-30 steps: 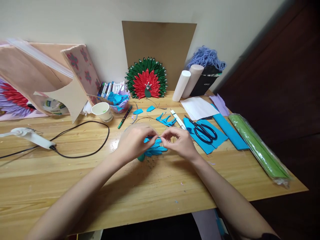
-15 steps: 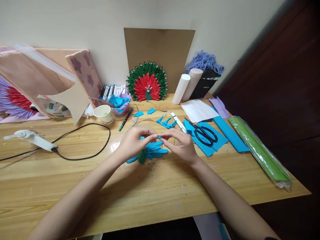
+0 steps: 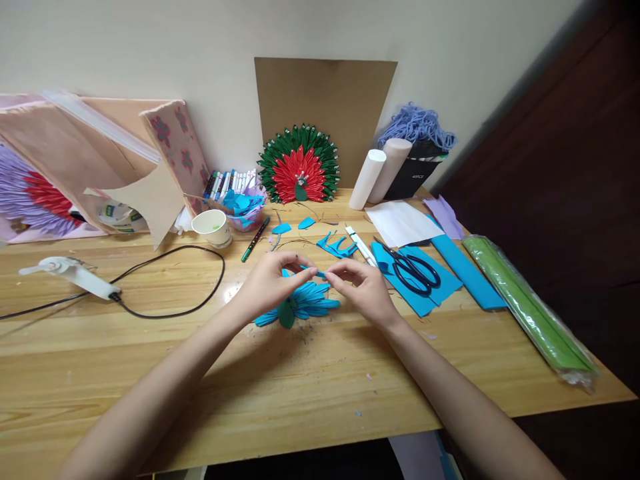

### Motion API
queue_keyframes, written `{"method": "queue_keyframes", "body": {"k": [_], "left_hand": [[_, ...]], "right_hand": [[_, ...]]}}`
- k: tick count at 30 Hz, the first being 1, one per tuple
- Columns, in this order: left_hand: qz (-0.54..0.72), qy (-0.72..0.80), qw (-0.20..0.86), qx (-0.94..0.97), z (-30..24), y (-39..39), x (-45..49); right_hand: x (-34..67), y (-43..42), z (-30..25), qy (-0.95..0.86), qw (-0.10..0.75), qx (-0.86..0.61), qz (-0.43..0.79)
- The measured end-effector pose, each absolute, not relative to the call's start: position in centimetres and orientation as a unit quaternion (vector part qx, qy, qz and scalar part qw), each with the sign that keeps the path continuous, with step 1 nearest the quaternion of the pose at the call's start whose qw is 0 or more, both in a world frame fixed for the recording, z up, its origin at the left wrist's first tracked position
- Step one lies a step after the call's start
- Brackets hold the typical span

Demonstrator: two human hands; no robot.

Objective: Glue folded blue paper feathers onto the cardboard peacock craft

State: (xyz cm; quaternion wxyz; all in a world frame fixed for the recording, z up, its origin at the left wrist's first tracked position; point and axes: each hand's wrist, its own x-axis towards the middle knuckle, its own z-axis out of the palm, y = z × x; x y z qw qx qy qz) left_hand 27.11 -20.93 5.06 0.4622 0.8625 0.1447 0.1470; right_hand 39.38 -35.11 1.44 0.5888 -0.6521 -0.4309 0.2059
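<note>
Between my two hands is a small strip of blue crepe paper, pinched at both ends. My left hand is closed on its left end, thumb against fingertips. At the other end, thumb and forefinger of my right hand are pressed together on the paper. Just beneath lies a blue paper peacock with a dark green body, partly hidden by my left hand. Behind my hands are cut blue scraps and two blue petal pieces. Black-handled scissors rest on blue paper to the right.
A glue gun with a looping cord lies left, near a paper cup. A finished green-and-red peacock leans on cardboard at the back. White rolls stand right of it; a wrapped green roll lies along the right edge.
My fingertips have drawn slightly apart, and more of the blue strip shows between them. The whole view has shifted a little.
</note>
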Motion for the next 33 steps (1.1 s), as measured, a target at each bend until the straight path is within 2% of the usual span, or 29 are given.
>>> {"method": "queue_keyframes", "body": {"k": [12, 33], "left_hand": [[0.174, 0.154, 0.516, 0.824, 4.4, -21.9, 27.6], [0.159, 0.125, 0.461, 0.864, 3.7, -21.4, 27.4]], "right_hand": [[39.1, -35.0, 1.3, -0.415, 0.592, -0.653, 0.227], [39.5, -34.8, 1.0, -0.404, 0.591, -0.650, 0.256]]}}
